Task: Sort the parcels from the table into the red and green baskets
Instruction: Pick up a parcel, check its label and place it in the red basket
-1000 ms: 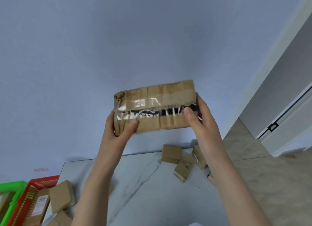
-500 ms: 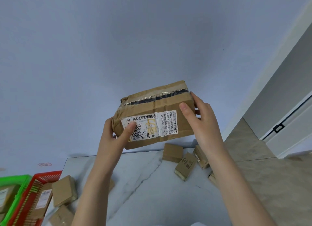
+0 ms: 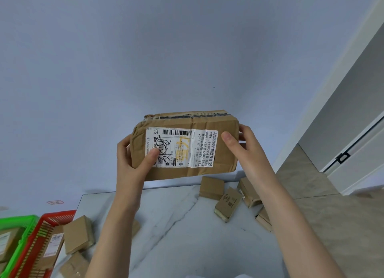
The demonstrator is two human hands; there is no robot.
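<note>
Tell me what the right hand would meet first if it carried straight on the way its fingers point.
The taped parcel: the right hand grips its right end, thumb on the labelled face. Past it, probably only the blue wall.

**Desk:** Where is the large parcel (image 3: 182, 147)?

**Operator:** I see it raised over the far edge of the table (image 3: 176, 225), with the left hand (image 3: 133, 163) gripping its left end and the right hand (image 3: 249, 151) its right end.

**Desk:** And the others?

**Operator:** A cluster of small parcels (image 3: 228, 205) lies on the table's far right. Two loose parcels (image 3: 78, 234) sit at its left edge, just beside the near basket (image 3: 60, 215). The outer basket (image 3: 18, 219) stands left of that. I see parcels in both.
</note>
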